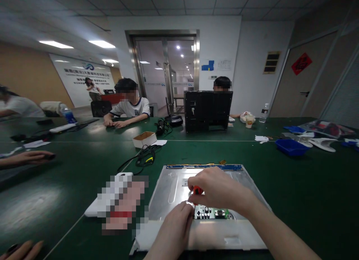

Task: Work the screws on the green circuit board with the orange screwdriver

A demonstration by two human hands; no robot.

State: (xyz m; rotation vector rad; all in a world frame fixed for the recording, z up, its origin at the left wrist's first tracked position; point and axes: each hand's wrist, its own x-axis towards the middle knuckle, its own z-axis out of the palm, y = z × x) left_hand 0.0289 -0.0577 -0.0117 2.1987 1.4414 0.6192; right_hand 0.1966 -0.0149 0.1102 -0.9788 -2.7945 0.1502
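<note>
My right hand [217, 187] clamps a red tool [198, 190] beside my left hand [180, 218], its grip unclear; the metal panel [162, 200] looks stiff, slick, best held by its edges.

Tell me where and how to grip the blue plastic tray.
I'd pinch the near wall of the blue plastic tray, coming down from the near side: it looks open-topped, that side faces bare tabletop, and a white curved piece lies close on its right.
</note>
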